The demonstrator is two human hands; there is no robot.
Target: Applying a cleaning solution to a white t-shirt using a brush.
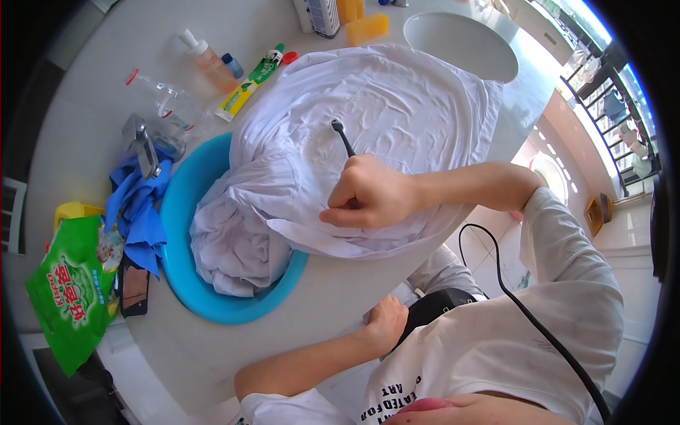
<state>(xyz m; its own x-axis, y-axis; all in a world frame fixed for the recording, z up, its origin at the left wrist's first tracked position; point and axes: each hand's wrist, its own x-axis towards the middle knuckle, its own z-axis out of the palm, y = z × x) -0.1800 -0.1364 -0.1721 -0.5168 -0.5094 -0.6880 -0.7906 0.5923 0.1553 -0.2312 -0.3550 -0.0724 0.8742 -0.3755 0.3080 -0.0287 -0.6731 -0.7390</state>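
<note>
My right hand [370, 193] is closed round the handle of a dark toothbrush [344, 137], whose head rests on a white cloth [397, 106]. The cloth, perhaps a garment, lies spread and wrinkled over the counter. Its bunched end sits in a round blue basin [177, 265] at left. My left hand [388, 322] is curled closed near the counter's front edge, beside a black bag [432, 312] at my waist. Whatever that hand may hold is hidden.
Left of the basin are a tap [146, 152], a blue cloth [134, 212], a green packet [71, 297] and a phone [134, 289]. Behind are a toothpaste tube [249, 83], a pump bottle [207, 60] and a clear bottle [166, 99]. An oval sink [464, 42] is far right.
</note>
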